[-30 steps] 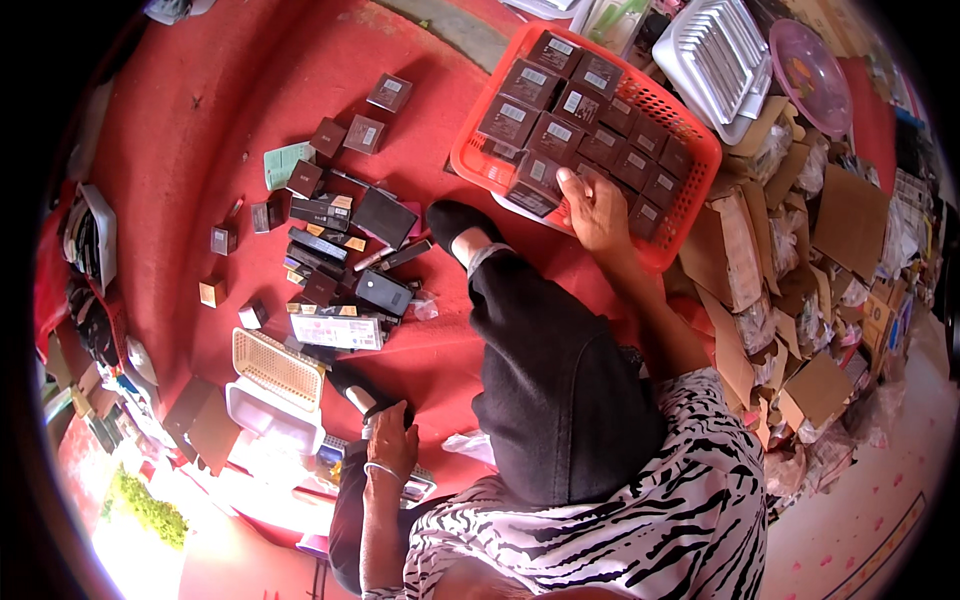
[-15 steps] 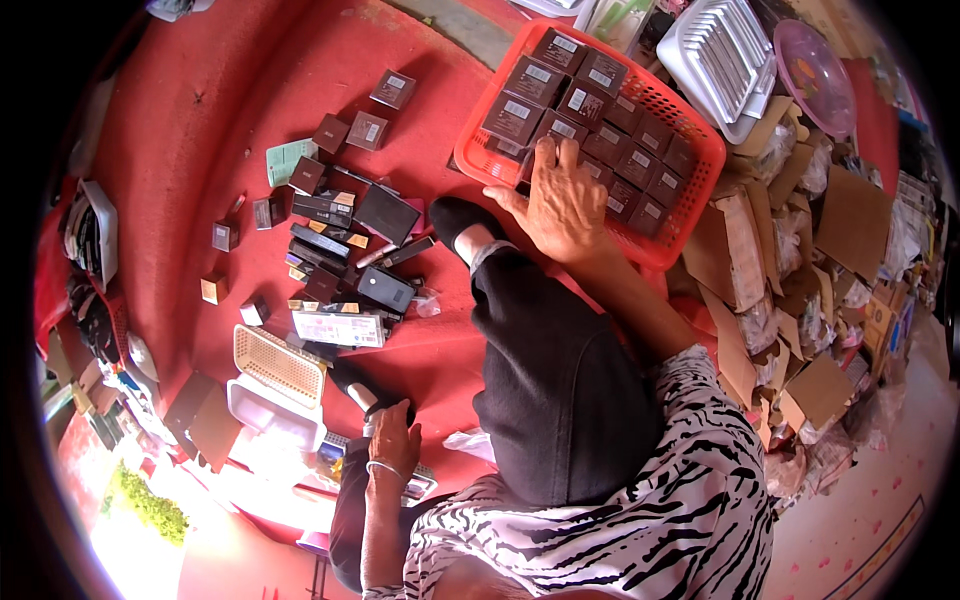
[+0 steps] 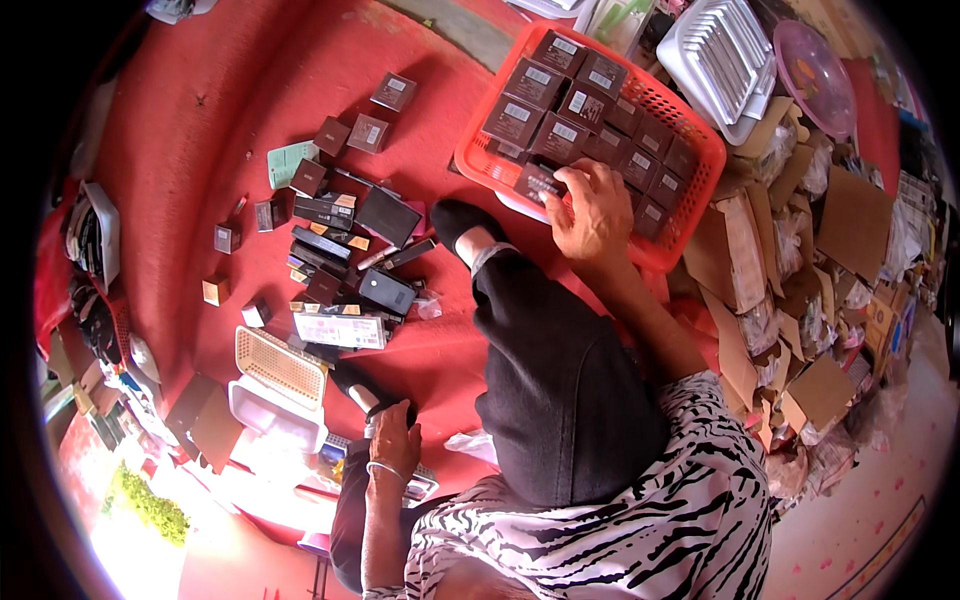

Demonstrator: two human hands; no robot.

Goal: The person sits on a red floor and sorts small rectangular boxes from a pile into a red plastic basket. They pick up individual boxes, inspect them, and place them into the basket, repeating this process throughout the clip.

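Note:
My right hand [image 3: 597, 210] is over the near left edge of an orange-red plastic basket [image 3: 478, 143]. Its thumb and fingers pinch a small dark brown box [image 3: 538, 181], tilted at the basket's rim. Rows of similar brown boxes [image 3: 603, 72] with white labels fill much of the basket; my hand hides some of them. Down at the lower left, my left hand [image 3: 396, 447] lies on my dark-trousered leg, its fingers loosely extended and holding nothing. A bracelet circles that wrist.
On the red cloth left of my foot lies a pile of dark boxes [image 3: 322, 210], with a white flat box [image 3: 340, 330] and loose brown boxes around it. A beige basket [image 3: 280, 365] is nearer. Torn cardboard [image 3: 735, 250] heaps up at right, below a white rack [image 3: 715, 65].
My right hand has drawn back slightly toward the right. Its fingers, earlier spread over the boxes, now pinch one brown box at the basket's near left edge. My left hand stays put.

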